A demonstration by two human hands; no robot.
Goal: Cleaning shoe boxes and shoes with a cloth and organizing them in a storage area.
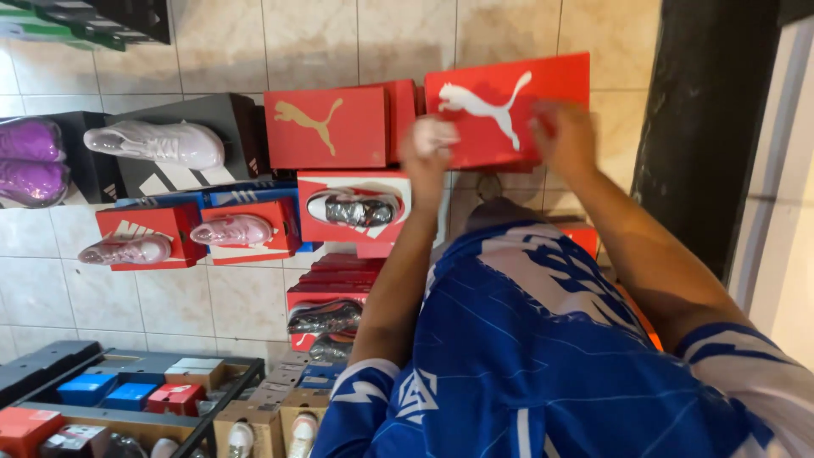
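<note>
Both my hands hold a red shoe box (500, 106) with a white leaping-animal logo, out in front of my blue and white shirt. My left hand (428, 142) grips the box's left edge, fingers curled. On the box's right side, my right hand (564, 136) is closed over its edge. The box is next to a second red box with a gold animal logo (326, 127) in a stack of shoe boxes.
Below the hands, a wrapped shoe lies on a red and white box (352, 208). More display shoes sit on boxes to the left: white (161, 144), pink (233, 231), purple (30, 161). A dark rack of small boxes (127, 399) is lower left, a dark pillar (704, 127) at right.
</note>
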